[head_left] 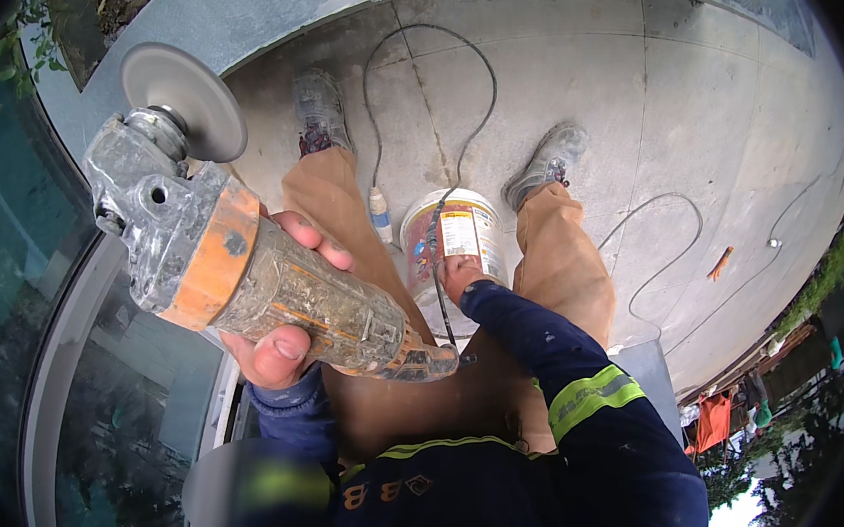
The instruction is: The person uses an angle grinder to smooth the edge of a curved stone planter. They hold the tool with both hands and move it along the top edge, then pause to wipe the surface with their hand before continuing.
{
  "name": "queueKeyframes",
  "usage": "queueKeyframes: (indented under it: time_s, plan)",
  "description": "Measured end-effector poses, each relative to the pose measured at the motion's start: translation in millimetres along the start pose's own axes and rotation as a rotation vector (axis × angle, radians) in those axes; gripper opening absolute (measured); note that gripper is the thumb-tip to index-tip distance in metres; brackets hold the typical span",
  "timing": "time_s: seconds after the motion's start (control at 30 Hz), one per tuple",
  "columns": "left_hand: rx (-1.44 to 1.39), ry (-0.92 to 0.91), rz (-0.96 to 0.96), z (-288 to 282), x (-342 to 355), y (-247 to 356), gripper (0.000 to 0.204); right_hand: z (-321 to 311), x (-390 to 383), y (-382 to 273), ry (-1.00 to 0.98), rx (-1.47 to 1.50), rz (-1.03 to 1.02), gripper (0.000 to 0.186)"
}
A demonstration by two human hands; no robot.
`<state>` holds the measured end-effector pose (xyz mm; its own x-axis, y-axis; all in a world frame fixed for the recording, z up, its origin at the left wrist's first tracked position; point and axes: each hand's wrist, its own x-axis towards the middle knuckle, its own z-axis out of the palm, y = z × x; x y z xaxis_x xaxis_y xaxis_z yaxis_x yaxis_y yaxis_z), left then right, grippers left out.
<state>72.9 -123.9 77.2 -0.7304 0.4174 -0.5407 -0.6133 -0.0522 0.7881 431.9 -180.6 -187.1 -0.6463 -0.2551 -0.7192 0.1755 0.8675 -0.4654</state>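
Observation:
My left hand is wrapped round the body of an angle grinder, holding it up at the left. The grinder is orange and grey, thickly coated with dust. Its grey disc is at the upper end, turned away from me. A black power cord leaves the tail of the tool. Lower down, between my legs, my right hand is closed at this cord, its fingertips partly hidden. Just behind that hand stands a white bucket with a printed label.
A small bottle stands left of the bucket. The cord loops over the tiled floor, and a thinner cable curves at the right. Glass panels with a metal frame rise on the left. A low wall edges the far side.

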Motion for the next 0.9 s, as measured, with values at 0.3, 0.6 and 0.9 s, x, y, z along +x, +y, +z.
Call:
queueKeyframes:
  time_s: [0.3, 0.6, 0.9]
  plan:
    - [-0.023, -0.024, -0.022, 9.3, -11.6, 14.4, 0.083, -75.1, 25.8, 47.3, 0.082, -0.129, -0.184, 0.034]
    - [0.003, -0.09, -0.022, 36.3, -7.6, 35.1, 0.077, -144.5, 15.1, 115.9, 0.153, 0.306, 0.208, 0.035]
    - [0.001, -0.055, 0.284, 110.5, 57.6, 5.3, 0.063, -415.4, -121.6, 54.8, 0.788, 1.186, -0.137, 0.105]
